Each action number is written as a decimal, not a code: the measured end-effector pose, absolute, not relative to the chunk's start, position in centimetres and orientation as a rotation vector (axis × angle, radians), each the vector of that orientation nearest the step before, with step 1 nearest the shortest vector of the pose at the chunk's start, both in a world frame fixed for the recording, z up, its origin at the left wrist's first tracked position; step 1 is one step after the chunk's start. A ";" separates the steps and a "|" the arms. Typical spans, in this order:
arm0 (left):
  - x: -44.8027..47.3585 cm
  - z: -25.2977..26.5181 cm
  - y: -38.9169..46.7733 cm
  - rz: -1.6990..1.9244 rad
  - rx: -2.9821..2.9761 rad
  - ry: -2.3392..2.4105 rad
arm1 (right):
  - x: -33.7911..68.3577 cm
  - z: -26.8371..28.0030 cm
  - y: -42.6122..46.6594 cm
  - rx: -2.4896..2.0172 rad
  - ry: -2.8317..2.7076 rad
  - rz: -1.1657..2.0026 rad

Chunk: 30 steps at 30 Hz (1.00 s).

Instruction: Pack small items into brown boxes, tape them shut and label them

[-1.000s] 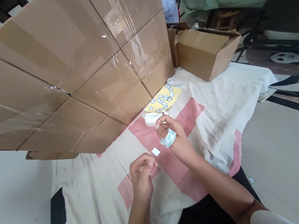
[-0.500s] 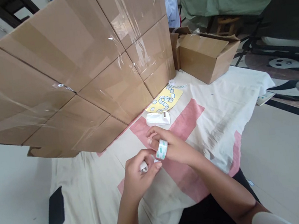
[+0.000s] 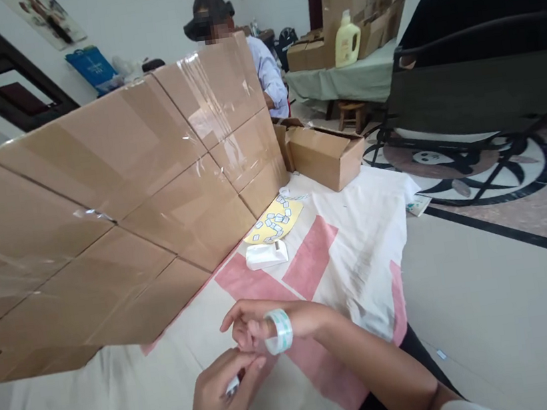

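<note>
A roll of clear tape (image 3: 279, 331) with green print sits around the thumb of my right hand (image 3: 298, 317), whose other fingers are loosely curled. Close below it, my left hand (image 3: 222, 390) is closed, thumb and forefinger meeting near the roll. A small white piece (image 3: 232, 386) shows inside its curled fingers, mostly hidden. Beyond my hands a white tape dispenser (image 3: 266, 255) lies on the cloth. Behind that is a yellow sheet (image 3: 276, 221) with several small blue-edged white pieces on it.
A tall wall of taped cardboard boxes (image 3: 163, 206) stands along the left. An opened carton (image 3: 322, 155) is at the cloth's (image 3: 356, 221) far end. Behind the boxes sits a person in a cap (image 3: 269, 71). A dark folding chair (image 3: 480, 90) stands at right.
My view has tipped up, bringing the person and the back of the room into sight. The left hand's thumb and forefinger have come together closer to the tape roll.
</note>
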<state>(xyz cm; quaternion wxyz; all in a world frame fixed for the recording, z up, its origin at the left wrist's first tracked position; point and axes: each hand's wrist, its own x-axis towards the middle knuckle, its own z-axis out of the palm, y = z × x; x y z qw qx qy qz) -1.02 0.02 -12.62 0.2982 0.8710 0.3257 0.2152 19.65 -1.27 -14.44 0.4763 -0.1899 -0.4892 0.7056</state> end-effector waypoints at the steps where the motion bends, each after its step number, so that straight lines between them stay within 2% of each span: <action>1: -1.4 -12.7 0.0 0.530 2.302 0.869 | 19.3 -14.4 -1.2 -0.478 -1.128 1.679; 5: -1.7 -13.3 -0.5 0.462 2.247 0.923 | 17.7 -14.4 -1.1 -0.393 -0.848 1.541; 10: -0.6 -15.0 -1.0 0.595 2.132 1.094 | 17.5 -13.7 -1.8 -0.293 -0.721 1.659; 16: -0.7 -17.0 -0.2 0.596 1.825 1.118 | 18.9 -12.6 -2.5 -0.599 -0.793 1.408; 22: -1.1 -16.6 0.3 0.753 1.744 1.289 | 19.8 -12.6 -3.0 -1.229 -1.047 1.115; 25: -1.1 -15.7 0.0 0.755 1.777 1.255 | 19.4 -12.9 -3.1 -1.414 -1.274 1.106; 30: -1.1 -13.4 -1.3 0.611 1.862 1.114 | 17.8 -13.4 -3.1 -1.378 -1.450 1.255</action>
